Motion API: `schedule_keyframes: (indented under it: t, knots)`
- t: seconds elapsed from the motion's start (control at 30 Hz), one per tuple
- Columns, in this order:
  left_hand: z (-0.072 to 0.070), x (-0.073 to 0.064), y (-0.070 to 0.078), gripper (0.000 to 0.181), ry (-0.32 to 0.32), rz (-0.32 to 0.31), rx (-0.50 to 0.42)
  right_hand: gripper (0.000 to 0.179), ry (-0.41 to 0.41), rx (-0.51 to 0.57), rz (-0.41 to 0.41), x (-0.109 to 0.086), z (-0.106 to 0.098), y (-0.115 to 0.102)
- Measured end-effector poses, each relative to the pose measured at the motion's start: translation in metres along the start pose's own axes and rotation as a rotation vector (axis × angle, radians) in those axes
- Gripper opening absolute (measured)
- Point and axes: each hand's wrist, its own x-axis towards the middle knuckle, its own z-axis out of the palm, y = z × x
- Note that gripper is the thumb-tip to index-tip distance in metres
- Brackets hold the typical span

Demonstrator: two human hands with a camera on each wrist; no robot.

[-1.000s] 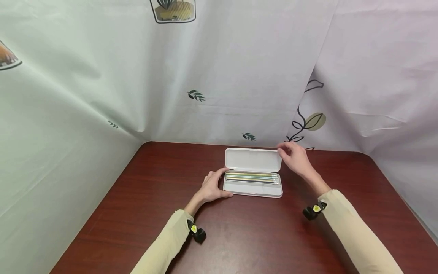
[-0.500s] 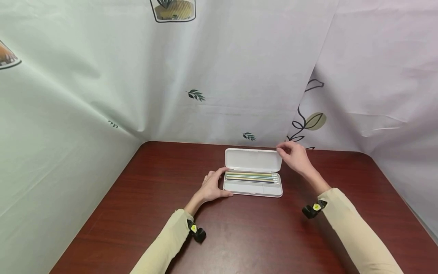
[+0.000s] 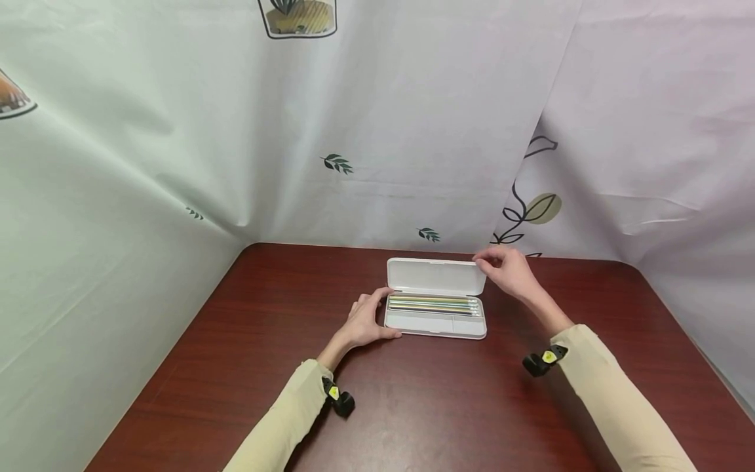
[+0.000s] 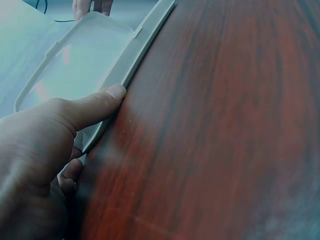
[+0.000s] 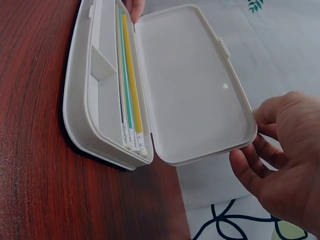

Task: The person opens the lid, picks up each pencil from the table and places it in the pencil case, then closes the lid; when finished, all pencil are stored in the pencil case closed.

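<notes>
A white pencil case [image 3: 419,322] lies near the back of the table with its lid [image 3: 436,276] raised. Several pencils [image 5: 132,80] with white eraser ends lie side by side along the hinge side; the front section has a small divider. My left hand [image 3: 364,321] grips the case's left end, its thumb [image 4: 97,106] on the front edge and a finger at the rear corner. At the lid's upper right corner, my right hand [image 3: 510,270] pinches the rim; the right wrist view puts its thumb and fingers on either side of that corner.
The dark red-brown wooden table [image 3: 448,406] carries the case close to its back edge. Behind and at both sides hangs a pale cloth [image 3: 401,131] with printed leaves. Each sleeve cuff bears a black wrist camera, such as the right one [image 3: 537,364].
The lid has tilted slightly forward, and my right hand has shifted a little left and down with its corner. My left hand stays in place on the case.
</notes>
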Motion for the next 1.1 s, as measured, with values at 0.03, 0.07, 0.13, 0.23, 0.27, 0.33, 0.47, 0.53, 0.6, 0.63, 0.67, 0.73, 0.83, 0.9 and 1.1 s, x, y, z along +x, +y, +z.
schedule_keyframes:
  t: [0.03, 0.07, 0.13, 0.23, 0.27, 0.33, 0.47, 0.53, 0.6, 0.63, 0.67, 0.73, 0.83, 0.9, 1.1]
  knots:
    - [0.000, 0.000, 0.000, 0.092, 0.000, 0.000, 0.000, 0.010, -0.009, 0.007, 0.000, 0.000, 0.000, 0.000]
    - [0.000, 0.000, 0.000, 0.092, 0.000, 0.000, 0.001, 0.010, -0.017, 0.011, 0.001, 0.000, -0.001, 0.000]
    - [0.000, 0.000, 0.000, 0.092, 0.000, 0.001, 0.003, 0.010, -0.033, 0.021, 0.006, -0.001, -0.002, 0.000]
    - [0.000, 0.000, 0.000, 0.092, 0.000, 0.003, 0.004, 0.012, -0.061, 0.049, 0.034, -0.003, -0.003, -0.001]
    - [0.000, 0.000, 0.000, 0.092, -0.001, 0.003, 0.006, 0.012, -0.072, 0.058, 0.043, -0.003, -0.004, -0.001]
    - [0.000, 0.000, 0.000, 0.092, -0.001, 0.004, 0.007, 0.012, -0.088, 0.071, 0.055, -0.005, -0.005, -0.002]
    - [0.000, 0.000, 0.000, 0.092, 0.002, 0.003, 0.004, 0.012, -0.116, 0.080, 0.073, -0.007, -0.006, -0.002]
    - [0.000, -0.001, 0.000, 0.092, 0.003, 0.002, -0.001, 0.012, -0.128, 0.078, 0.081, -0.008, -0.007, -0.003]
    - [0.000, -0.001, 0.000, 0.091, 0.006, 0.001, -0.006, 0.011, -0.141, 0.080, 0.085, -0.010, -0.008, -0.003]
    - [0.000, -0.001, 0.000, 0.091, 0.007, 0.000, -0.010, 0.011, -0.145, 0.080, 0.089, -0.010, -0.008, -0.003]
    - [0.000, -0.001, 0.000, 0.091, 0.009, 0.000, -0.014, 0.011, -0.152, 0.081, 0.090, -0.011, -0.008, -0.003]
    - [0.001, -0.001, 0.000, 0.091, 0.012, -0.001, -0.022, 0.011, -0.160, 0.081, 0.090, -0.012, -0.009, -0.003]
    - [0.002, -0.001, -0.001, 0.090, 0.018, -0.004, -0.031, 0.011, -0.165, 0.077, 0.086, -0.013, -0.010, -0.003]
    - [0.002, 0.000, 0.000, 0.090, 0.022, -0.005, -0.037, 0.011, -0.165, 0.075, 0.083, -0.013, -0.010, -0.003]
    - [0.002, 0.000, 0.000, 0.091, 0.026, -0.004, -0.053, 0.010, -0.163, 0.085, 0.065, -0.016, -0.010, -0.004]
